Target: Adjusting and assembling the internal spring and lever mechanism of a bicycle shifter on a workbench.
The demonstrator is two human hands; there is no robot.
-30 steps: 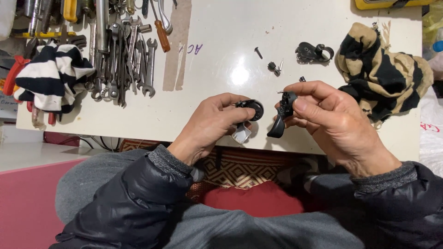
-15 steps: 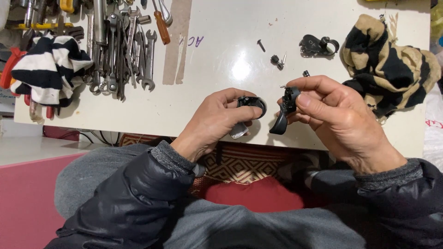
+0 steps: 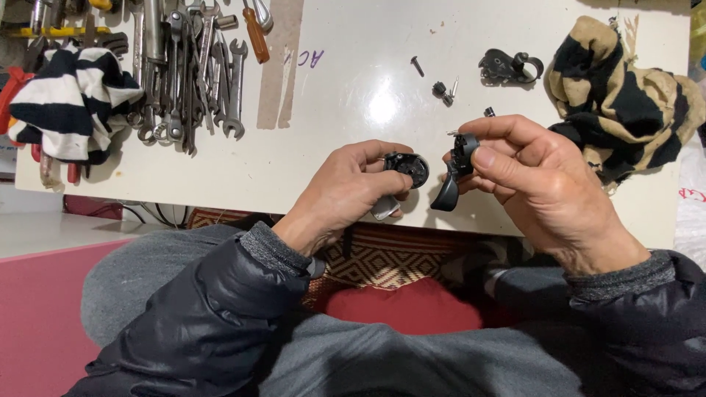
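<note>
My left hand (image 3: pixel 351 187) grips a small round black housing (image 3: pixel 409 166) with a silver tab below it, held just over the near edge of the white table (image 3: pixel 353 88). My right hand (image 3: pixel 537 184) pinches a black lever-shaped part (image 3: pixel 454 170) between thumb and fingers, a few centimetres to the right of the housing. The two parts are close but apart. Behind my hands lie a black screw (image 3: pixel 417 66), a small black bolt piece (image 3: pixel 441 91) and a black clamp part (image 3: pixel 509 67).
Several wrenches (image 3: pixel 198 73) and a screwdriver with an orange handle (image 3: pixel 256 37) lie at the back left. A black-and-white striped cloth (image 3: pixel 70 103) sits at the left, a tan-and-black cloth (image 3: pixel 625 103) at the right. A strip of brown tape (image 3: pixel 279 66) is on the table.
Both hands have stayed at the table's near edge with the same parts; the view shifted slightly, and the two parts remain a small gap apart.
</note>
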